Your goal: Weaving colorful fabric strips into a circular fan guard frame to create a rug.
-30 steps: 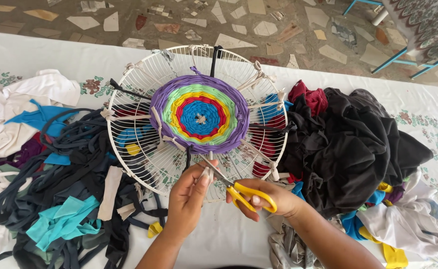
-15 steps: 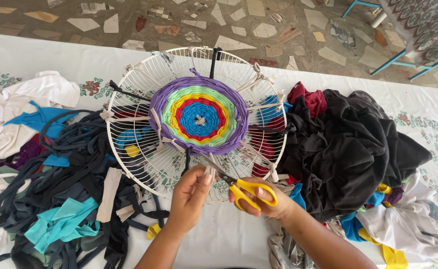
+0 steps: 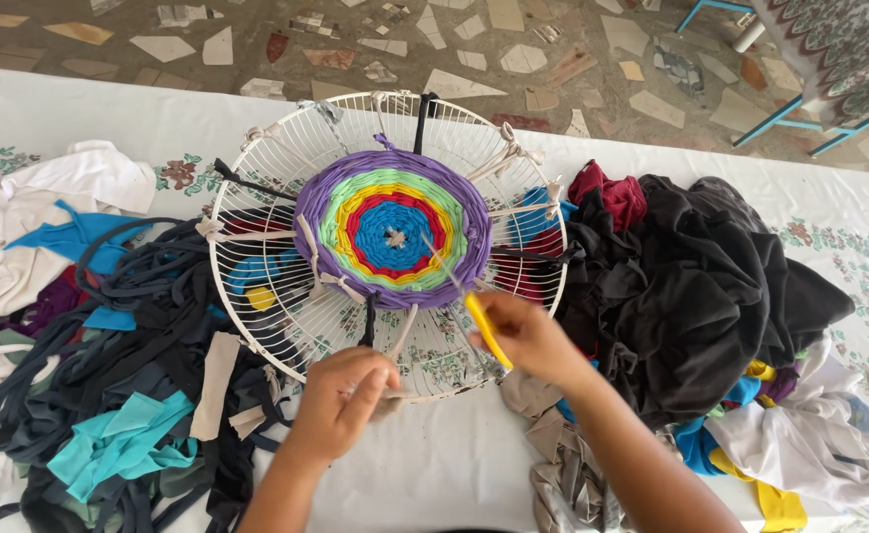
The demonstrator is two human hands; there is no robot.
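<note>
A round white wire grille lies flat on the table. At its centre sits a woven fabric disc in rings of blue, red, yellow, green and purple. My right hand grips yellow-handled scissors, blades pointing up over the disc's lower right. My left hand is at the grille's near rim, fingers pinched on a pale fabric strip end hanging from the weave.
A heap of dark and teal fabric strips lies at the left, white cloth beyond it. A pile of black, maroon and coloured garments fills the right. Grey cloth lies by my right forearm. Stone-chip floor lies beyond the table.
My right hand has lifted the scissors away from the strip near the rim and turned them so the blades point up over the disc. My left hand keeps its pinch on the strip.
</note>
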